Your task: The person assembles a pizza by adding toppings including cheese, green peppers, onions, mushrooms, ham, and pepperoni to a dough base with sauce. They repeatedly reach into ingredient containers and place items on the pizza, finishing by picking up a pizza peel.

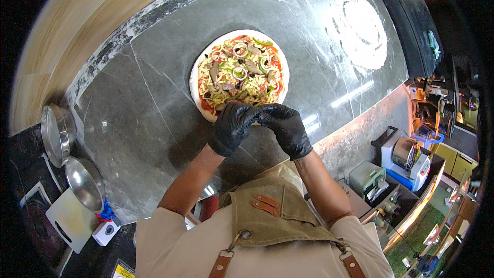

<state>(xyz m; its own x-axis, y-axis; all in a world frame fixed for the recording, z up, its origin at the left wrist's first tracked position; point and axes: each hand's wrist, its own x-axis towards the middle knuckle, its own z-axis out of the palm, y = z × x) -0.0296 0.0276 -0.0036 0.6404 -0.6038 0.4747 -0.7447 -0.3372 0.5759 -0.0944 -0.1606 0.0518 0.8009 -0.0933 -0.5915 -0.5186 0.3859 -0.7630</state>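
An unbaked pizza (237, 72) lies on the dark grey stone counter (154, 56), topped with red sauce, shredded cheese, onion rings, mushroom slices, black olives and green pepper strips. Over its near edge are both my hands, in black gloves. The fingers of my left hand (232, 127) are pinched together and point right. My right hand (286, 128) meets them, its fingertips also pressed together. Whatever sits between the fingertips is too small or hidden to make out. Part of the pizza's near rim is covered by the hands.
A ring of white flour (360, 30) marks the counter at the far right. At the left edge stand a metal pan (55, 135) and a steel bowl (85, 184), with a white cutting board (72, 220) nearer me. A slicing machine (406, 157) stands off to the right.
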